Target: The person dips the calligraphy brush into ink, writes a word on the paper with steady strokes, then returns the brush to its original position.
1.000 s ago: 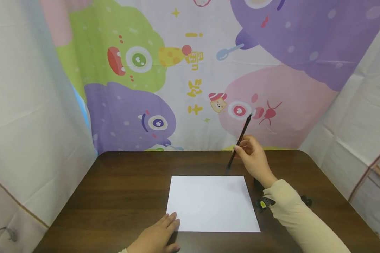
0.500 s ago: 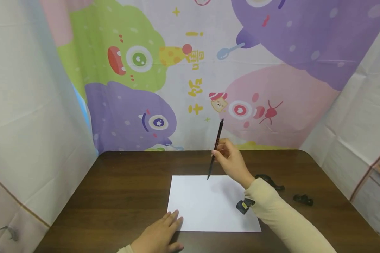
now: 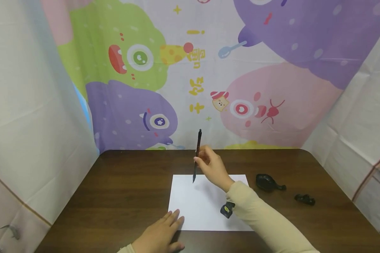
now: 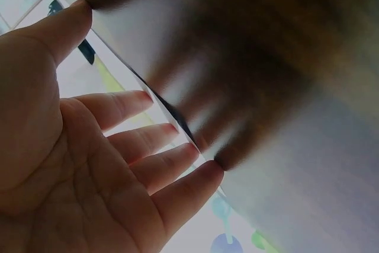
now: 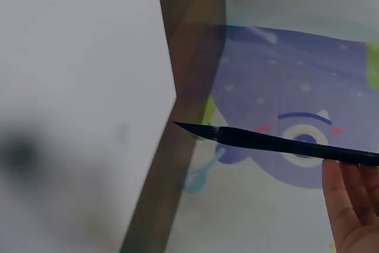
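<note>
My right hand (image 3: 213, 168) pinches a black ink brush (image 3: 197, 151) around its shaft, tip down, over the far part of a white sheet of paper (image 3: 196, 207). In the right wrist view the dark pointed tip of the brush (image 5: 254, 138) is apart from the paper. My left hand (image 3: 159, 232) lies with spread fingers at the sheet's near left corner, fingertips on its edge. The left wrist view shows that palm (image 4: 100, 158) with straight fingers touching the surface at their tips.
A black inkstone-like dish (image 3: 266, 182) with a handle lies right of the paper. Beyond it is a small black brush rest (image 3: 305, 199). A wrist camera (image 3: 227, 209) hangs below my right wrist, over the sheet. The dark wooden table (image 3: 130, 189) ends at a cartoon-printed curtain.
My right hand has moved left with the brush, from beyond the sheet's far right to above its far left part, uncovering the black dish. My left hand stays nearly in place.
</note>
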Demonstrator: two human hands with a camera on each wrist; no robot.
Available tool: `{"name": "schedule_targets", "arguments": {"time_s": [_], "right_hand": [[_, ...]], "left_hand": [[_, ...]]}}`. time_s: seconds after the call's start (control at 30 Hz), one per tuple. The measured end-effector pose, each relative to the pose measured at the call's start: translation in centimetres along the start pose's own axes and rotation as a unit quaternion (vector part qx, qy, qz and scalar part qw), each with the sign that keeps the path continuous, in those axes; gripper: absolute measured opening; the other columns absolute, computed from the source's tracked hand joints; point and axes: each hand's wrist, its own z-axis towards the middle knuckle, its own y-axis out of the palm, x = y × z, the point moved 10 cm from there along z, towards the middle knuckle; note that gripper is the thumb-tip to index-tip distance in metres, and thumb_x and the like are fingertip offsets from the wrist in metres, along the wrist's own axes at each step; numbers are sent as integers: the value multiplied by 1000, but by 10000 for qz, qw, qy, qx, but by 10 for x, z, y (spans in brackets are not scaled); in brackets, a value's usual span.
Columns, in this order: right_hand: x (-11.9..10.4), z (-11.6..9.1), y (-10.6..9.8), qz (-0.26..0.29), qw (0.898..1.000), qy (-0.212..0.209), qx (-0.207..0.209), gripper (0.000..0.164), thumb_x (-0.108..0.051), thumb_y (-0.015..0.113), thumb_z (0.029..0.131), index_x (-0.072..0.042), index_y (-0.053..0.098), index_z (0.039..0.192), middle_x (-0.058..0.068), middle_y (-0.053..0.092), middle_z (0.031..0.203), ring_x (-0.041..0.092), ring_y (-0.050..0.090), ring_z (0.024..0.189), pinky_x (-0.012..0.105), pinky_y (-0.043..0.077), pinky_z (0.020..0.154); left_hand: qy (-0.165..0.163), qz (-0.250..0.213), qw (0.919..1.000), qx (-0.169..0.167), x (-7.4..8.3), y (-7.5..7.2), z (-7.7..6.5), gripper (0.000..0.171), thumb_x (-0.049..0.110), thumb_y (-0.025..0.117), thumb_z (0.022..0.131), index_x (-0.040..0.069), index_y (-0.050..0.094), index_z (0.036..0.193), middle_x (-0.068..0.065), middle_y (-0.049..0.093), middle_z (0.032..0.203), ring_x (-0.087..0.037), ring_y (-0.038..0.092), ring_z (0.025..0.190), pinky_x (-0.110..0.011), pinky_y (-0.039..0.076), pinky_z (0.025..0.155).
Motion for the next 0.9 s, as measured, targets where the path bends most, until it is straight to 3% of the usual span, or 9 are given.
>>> {"name": "schedule_targets", "arguments": {"time_s": [0.33, 0.63, 0.9], "right_hand": [[1, -1, 21, -400, 9974, -422, 420, 18, -9, 64, 94, -4, 57, 110, 13, 69, 94, 25, 69, 93, 34, 59, 77], [4, 5, 33, -693, 9959, -470, 332, 20, -12, 63, 95, -3, 57, 113, 14, 68, 98, 26, 68, 93, 37, 58, 79], [4, 3, 41, -910, 9929, -682, 359, 21, -10, 64, 94, -4, 58, 112, 11, 68, 96, 21, 67, 85, 30, 57, 74]], "left_hand": [[116, 90, 9998, 121, 2, -1, -2, 77, 57, 67, 83, 8, 52, 140, -19, 47, 148, -42, 51, 131, -51, 48, 103], [141, 237, 9992, 274, 3, -4, -1, 76, 57, 67, 83, 8, 52, 141, -18, 48, 148, -41, 50, 131, -50, 47, 104], [-21, 67, 10000, -34, 1, 2, 1, 77, 57, 67, 84, 10, 51, 142, -17, 45, 151, -41, 47, 134, -52, 46, 105]]}}
